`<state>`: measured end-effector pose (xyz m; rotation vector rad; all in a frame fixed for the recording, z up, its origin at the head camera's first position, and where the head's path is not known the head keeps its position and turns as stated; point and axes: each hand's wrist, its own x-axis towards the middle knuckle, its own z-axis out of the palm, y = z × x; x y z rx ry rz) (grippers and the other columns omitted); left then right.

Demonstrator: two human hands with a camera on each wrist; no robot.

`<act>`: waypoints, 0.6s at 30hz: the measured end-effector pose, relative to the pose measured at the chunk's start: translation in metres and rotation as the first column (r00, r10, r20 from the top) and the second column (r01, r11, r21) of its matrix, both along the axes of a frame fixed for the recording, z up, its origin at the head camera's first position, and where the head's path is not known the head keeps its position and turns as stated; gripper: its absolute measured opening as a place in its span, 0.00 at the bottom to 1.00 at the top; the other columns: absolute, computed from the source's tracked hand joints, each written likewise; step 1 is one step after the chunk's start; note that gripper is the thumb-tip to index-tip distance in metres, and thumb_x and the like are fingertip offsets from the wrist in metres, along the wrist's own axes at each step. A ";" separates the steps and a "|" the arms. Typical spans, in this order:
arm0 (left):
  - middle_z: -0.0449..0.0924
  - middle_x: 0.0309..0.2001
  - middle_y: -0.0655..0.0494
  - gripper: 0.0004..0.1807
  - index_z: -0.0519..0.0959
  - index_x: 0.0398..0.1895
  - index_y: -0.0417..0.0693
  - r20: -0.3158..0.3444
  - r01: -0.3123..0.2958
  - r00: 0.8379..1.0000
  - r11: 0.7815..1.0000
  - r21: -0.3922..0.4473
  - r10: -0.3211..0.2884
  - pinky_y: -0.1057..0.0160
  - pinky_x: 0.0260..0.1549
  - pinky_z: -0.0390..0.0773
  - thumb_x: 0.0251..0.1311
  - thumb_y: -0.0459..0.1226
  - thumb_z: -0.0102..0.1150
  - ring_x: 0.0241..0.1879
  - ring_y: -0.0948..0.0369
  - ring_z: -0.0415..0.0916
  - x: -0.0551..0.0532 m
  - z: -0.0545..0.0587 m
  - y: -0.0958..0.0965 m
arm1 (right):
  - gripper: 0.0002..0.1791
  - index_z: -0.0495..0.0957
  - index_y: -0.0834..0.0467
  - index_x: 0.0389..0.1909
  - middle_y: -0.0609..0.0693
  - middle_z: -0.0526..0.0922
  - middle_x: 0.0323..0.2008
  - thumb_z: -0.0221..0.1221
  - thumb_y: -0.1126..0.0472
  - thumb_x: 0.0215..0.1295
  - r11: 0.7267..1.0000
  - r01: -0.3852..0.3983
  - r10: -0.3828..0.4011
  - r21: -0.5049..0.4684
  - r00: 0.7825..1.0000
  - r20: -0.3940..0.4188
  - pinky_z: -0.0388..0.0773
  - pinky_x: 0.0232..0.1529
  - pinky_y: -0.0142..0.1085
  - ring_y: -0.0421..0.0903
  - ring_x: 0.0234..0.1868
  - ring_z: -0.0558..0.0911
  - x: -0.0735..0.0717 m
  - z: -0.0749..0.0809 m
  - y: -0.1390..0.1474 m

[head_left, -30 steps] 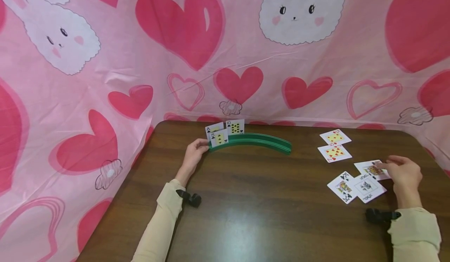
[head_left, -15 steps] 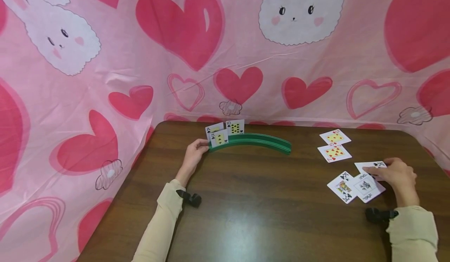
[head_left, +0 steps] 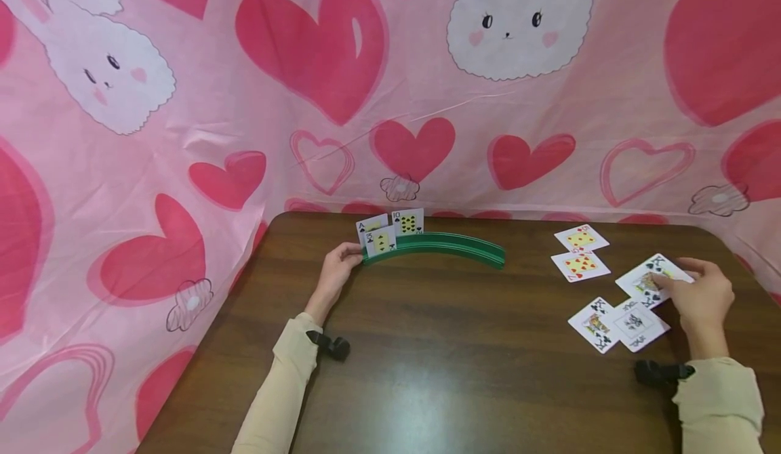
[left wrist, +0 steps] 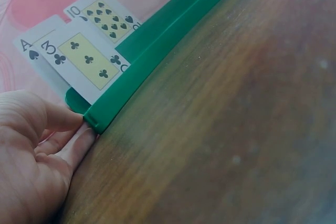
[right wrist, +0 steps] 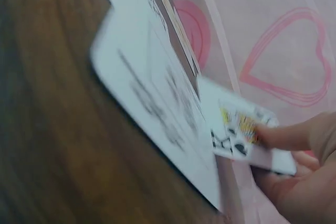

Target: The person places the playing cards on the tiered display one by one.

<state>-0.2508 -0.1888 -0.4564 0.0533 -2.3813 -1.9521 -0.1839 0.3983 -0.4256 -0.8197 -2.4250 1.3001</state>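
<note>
A curved green card holder (head_left: 451, 242) stands on the table, and my left hand (head_left: 335, 271) pinches its left end. In its slots stand an ace of spades (left wrist: 32, 47), a three of clubs (left wrist: 88, 60) and a ten of spades (left wrist: 107, 22). At the right, my right hand (head_left: 704, 301) pinches a king of spades (head_left: 649, 279) by its right edge, thumb on the face. That card is tilted up off the table in the right wrist view. Just below it lie a joker (head_left: 637, 327) and, partly under the joker, a king of clubs (head_left: 593, 324).
Two red-suited cards, a five (head_left: 582, 237) and a seven (head_left: 579, 265), lie face up farther back, slightly overlapping. The brown wooden table (head_left: 464, 345) meets a pink heart-patterned cloth (head_left: 427, 88) at its back and left edges.
My right hand has taken hold of the king of spades and raised it from the table, turning its face toward the camera. My left hand stays at the holder's end.
</note>
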 end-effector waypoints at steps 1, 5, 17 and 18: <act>0.75 0.45 0.50 0.09 0.76 0.41 0.44 -0.001 -0.001 1.000 1.000 0.002 0.001 0.59 0.46 0.69 0.56 0.31 0.52 0.45 0.59 0.70 0.000 0.000 0.000 | 0.31 0.70 0.54 0.51 0.46 0.76 0.34 0.68 0.54 0.43 0.996 0.030 -0.033 -0.084 0.999 -0.033 0.67 0.22 0.25 0.38 0.32 0.72 -0.001 0.001 0.001; 0.75 0.45 0.50 0.10 0.76 0.41 0.43 -0.006 0.004 1.000 1.000 0.009 -0.004 0.59 0.46 0.69 0.57 0.31 0.52 0.45 0.58 0.70 0.000 0.001 0.000 | 0.26 0.74 0.46 0.38 0.33 0.73 0.22 0.73 0.58 0.32 0.914 0.054 -0.140 -0.401 0.972 -0.188 0.70 0.16 0.23 0.29 0.20 0.72 -0.003 0.007 0.001; 0.75 0.46 0.50 0.09 0.76 0.42 0.44 -0.002 0.011 1.000 1.000 -0.002 -0.011 0.58 0.46 0.68 0.57 0.31 0.52 0.45 0.58 0.70 0.000 0.001 0.001 | 0.18 0.82 0.56 0.39 0.41 0.78 0.25 0.66 0.70 0.43 0.803 -0.027 -0.250 -0.596 0.891 -0.378 0.70 0.16 0.24 0.34 0.21 0.73 -0.006 0.018 -0.005; 0.75 0.46 0.50 0.09 0.75 0.42 0.43 -0.003 0.012 1.000 1.000 -0.002 -0.012 0.58 0.46 0.68 0.57 0.31 0.52 0.45 0.58 0.70 0.000 0.001 0.001 | 0.18 0.82 0.56 0.39 0.41 0.78 0.23 0.66 0.70 0.43 0.791 -0.054 -0.239 -0.609 0.889 -0.390 0.70 0.15 0.25 0.34 0.20 0.74 -0.006 0.019 -0.005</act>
